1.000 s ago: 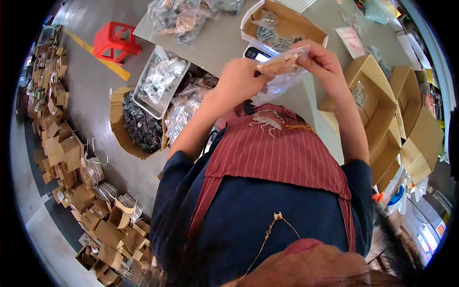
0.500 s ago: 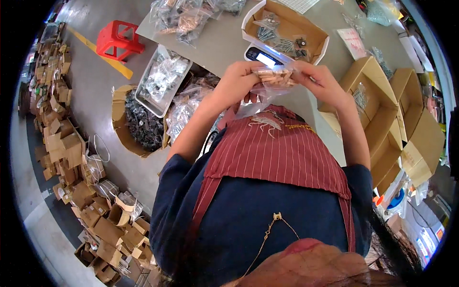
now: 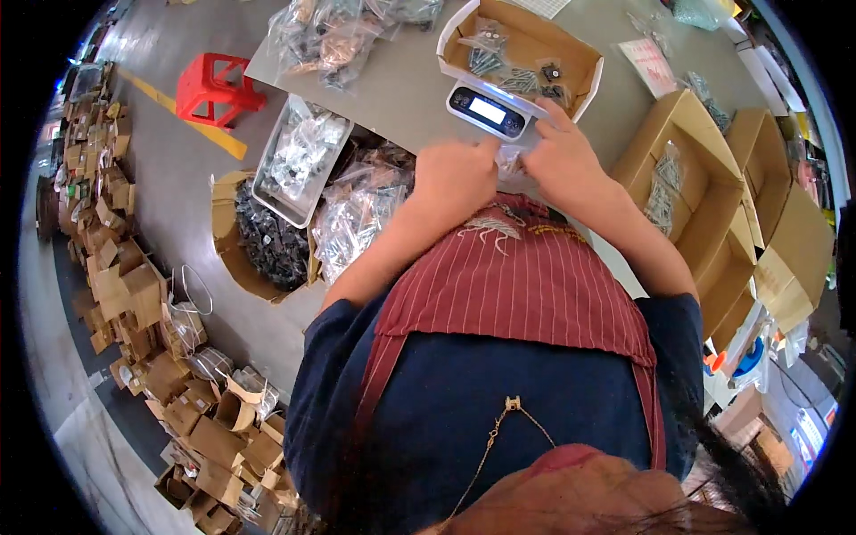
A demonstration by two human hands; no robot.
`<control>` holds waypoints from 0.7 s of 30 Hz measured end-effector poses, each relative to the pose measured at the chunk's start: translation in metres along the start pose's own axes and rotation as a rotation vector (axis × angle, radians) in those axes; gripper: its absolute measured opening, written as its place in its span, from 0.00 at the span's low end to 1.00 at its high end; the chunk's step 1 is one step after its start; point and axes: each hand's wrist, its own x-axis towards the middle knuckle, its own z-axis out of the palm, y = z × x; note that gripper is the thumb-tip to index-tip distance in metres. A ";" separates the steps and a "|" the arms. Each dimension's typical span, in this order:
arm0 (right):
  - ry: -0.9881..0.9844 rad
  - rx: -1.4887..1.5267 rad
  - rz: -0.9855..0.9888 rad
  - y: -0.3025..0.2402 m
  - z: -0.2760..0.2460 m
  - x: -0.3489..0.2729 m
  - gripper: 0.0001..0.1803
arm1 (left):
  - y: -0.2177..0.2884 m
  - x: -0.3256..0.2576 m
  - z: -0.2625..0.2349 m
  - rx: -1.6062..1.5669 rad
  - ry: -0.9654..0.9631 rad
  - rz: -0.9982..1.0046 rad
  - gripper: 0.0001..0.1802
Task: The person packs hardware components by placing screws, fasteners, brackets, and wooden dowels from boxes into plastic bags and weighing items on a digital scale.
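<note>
A clear plastic bag point(image 3: 510, 164) is between my two hands in front of the apron; only a small crumpled part shows, and its contents are hidden. My left hand point(image 3: 459, 178) is closed on the bag's left side, knuckles up. On the other side my right hand point(image 3: 563, 153) pinches the bag, its index finger bent forward. Just beyond my hands lies a small digital scale point(image 3: 486, 111) with a lit display. Behind the scale stands a shallow cardboard tray point(image 3: 584, 67) holding small bags of screws and dark fittings.
Bagged parts point(image 3: 325, 40) are heaped at the table's far left. Below them are a metal tray point(image 3: 308, 201) of small bags and a carton point(image 3: 227, 223) of dark pieces. Open cardboard boxes point(image 3: 704, 169) stand at right. A red stool point(image 3: 214, 89) and piled cartons point(image 3: 192, 401) occupy the left floor.
Both hands have drawn lower, closer to the apron, and the scale is now fully uncovered. The wooden dowels seen in the bag before are now hidden.
</note>
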 end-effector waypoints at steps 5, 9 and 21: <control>0.036 0.482 -0.124 0.033 -0.009 0.016 0.08 | -0.014 -0.002 0.006 -0.216 0.096 -0.037 0.11; 0.291 0.177 0.422 0.118 0.038 0.038 0.11 | -0.013 0.000 -0.002 -0.808 -0.117 -0.120 0.13; 0.235 0.992 0.394 0.105 0.016 0.036 0.09 | -0.023 0.001 0.024 -0.294 0.206 -0.094 0.10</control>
